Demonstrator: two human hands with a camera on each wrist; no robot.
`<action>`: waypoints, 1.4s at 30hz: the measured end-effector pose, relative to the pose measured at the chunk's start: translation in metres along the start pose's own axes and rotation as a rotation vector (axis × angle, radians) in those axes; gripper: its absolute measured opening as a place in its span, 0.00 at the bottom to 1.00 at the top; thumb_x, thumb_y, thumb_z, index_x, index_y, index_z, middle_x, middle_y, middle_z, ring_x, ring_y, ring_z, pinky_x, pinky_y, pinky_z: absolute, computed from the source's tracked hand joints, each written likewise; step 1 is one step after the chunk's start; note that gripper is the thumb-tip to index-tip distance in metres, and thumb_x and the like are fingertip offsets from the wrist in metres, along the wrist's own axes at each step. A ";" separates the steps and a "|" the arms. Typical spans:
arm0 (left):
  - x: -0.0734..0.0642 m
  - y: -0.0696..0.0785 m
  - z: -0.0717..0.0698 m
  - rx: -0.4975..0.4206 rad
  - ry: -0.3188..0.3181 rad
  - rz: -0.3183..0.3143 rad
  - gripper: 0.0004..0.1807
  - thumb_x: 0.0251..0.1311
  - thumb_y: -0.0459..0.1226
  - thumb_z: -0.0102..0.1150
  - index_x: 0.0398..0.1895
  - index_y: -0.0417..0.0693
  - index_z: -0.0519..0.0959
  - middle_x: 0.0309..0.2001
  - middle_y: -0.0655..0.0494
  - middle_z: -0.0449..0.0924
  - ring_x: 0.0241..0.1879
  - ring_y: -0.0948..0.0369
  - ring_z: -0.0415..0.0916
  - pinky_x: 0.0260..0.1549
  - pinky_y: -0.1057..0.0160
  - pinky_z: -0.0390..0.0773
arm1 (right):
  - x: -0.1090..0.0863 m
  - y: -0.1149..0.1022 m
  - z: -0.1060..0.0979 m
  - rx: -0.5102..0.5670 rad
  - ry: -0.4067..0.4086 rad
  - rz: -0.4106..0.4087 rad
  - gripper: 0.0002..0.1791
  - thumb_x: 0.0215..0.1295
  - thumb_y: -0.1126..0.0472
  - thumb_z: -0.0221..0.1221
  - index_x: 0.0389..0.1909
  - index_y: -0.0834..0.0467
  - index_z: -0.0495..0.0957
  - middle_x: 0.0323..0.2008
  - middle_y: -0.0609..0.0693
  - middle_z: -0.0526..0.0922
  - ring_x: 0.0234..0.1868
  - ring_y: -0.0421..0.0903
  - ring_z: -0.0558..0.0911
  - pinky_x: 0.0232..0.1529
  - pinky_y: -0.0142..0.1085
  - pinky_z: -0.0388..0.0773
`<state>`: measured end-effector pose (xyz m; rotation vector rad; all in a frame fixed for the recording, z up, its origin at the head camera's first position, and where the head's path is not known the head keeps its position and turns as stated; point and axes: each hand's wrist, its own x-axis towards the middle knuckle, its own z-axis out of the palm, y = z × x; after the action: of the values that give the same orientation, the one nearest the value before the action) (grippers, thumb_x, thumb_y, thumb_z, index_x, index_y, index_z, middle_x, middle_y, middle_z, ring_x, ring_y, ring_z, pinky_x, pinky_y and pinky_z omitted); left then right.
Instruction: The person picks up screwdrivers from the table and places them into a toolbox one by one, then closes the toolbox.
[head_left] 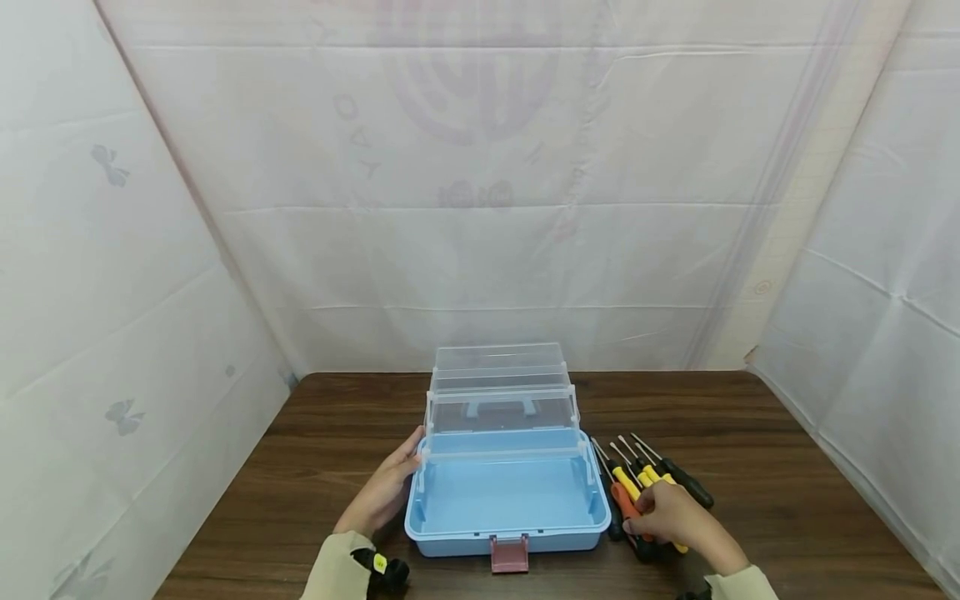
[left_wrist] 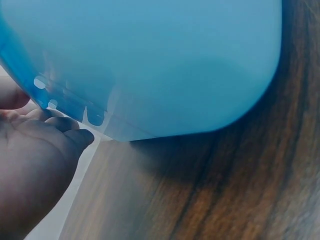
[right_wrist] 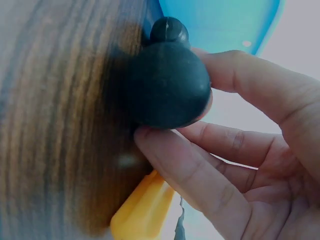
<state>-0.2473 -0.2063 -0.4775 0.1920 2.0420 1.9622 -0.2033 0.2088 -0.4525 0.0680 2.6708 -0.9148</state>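
Observation:
A light-blue toolbox (head_left: 510,492) stands with its clear lid (head_left: 498,358) and clear trays (head_left: 498,408) raised at the back. My left hand (head_left: 386,492) holds the toolbox's left side near the rear, the fingers bent at its edge in the left wrist view. To the right of the toolbox, my right hand (head_left: 671,517) pinches a screwdriver with an orange handle (head_left: 624,500) and a rounded black end (right_wrist: 167,85) between thumb and finger. The screwdriver lies among several others with yellow (head_left: 626,482) or black (head_left: 690,483) handles, their shafts pointing away from me.
A pink latch (head_left: 509,554) hangs from the toolbox's front. Dark wood-grain table (head_left: 337,433) lies under everything. White sheeting (head_left: 495,250) rises behind the table and on both sides.

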 end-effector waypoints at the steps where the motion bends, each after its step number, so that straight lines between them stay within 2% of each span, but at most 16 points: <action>1: 0.000 0.000 0.000 0.000 0.000 -0.003 0.33 0.74 0.37 0.35 0.77 0.46 0.37 0.78 0.44 0.29 0.75 0.41 0.26 0.69 0.38 0.37 | 0.000 0.000 0.000 0.009 0.003 0.000 0.12 0.48 0.60 0.71 0.29 0.61 0.80 0.21 0.49 0.78 0.20 0.42 0.76 0.22 0.33 0.76; 5: 0.000 0.000 -0.001 0.001 -0.001 -0.008 0.34 0.74 0.37 0.36 0.77 0.46 0.37 0.78 0.44 0.28 0.75 0.41 0.26 0.69 0.38 0.37 | 0.000 0.003 0.001 0.032 0.006 -0.025 0.11 0.49 0.60 0.70 0.30 0.62 0.81 0.22 0.49 0.78 0.20 0.42 0.76 0.22 0.34 0.76; 15: 0.002 0.000 -0.001 -0.007 -0.010 -0.012 0.34 0.74 0.39 0.36 0.77 0.45 0.37 0.78 0.44 0.29 0.75 0.42 0.26 0.69 0.39 0.37 | 0.000 0.013 -0.004 0.079 -0.038 -0.159 0.12 0.53 0.58 0.67 0.31 0.63 0.82 0.21 0.48 0.78 0.20 0.41 0.77 0.21 0.34 0.76; 21: 0.003 0.000 0.000 -0.012 -0.010 -0.011 0.34 0.74 0.37 0.37 0.77 0.44 0.37 0.78 0.44 0.29 0.75 0.42 0.26 0.70 0.40 0.36 | 0.000 0.015 -0.009 0.099 -0.067 -0.183 0.13 0.54 0.58 0.67 0.32 0.65 0.82 0.22 0.49 0.79 0.20 0.41 0.78 0.21 0.35 0.77; 29: 0.003 -0.001 -0.001 -0.009 -0.007 -0.010 0.33 0.74 0.36 0.36 0.77 0.45 0.39 0.78 0.45 0.30 0.76 0.43 0.26 0.70 0.40 0.36 | 0.002 0.015 -0.013 0.104 -0.061 -0.175 0.12 0.54 0.57 0.66 0.32 0.64 0.81 0.22 0.48 0.78 0.20 0.41 0.76 0.22 0.35 0.77; 42: 0.005 -0.003 -0.003 -0.014 -0.001 -0.009 0.32 0.74 0.36 0.35 0.77 0.45 0.40 0.78 0.45 0.31 0.76 0.43 0.27 0.70 0.40 0.37 | 0.006 0.020 -0.024 0.154 -0.081 -0.228 0.18 0.56 0.58 0.65 0.40 0.69 0.80 0.29 0.51 0.81 0.29 0.44 0.80 0.28 0.38 0.81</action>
<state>-0.2527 -0.2077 -0.4810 0.1803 2.0239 1.9697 -0.2124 0.2387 -0.4482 -0.2383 2.5658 -1.1653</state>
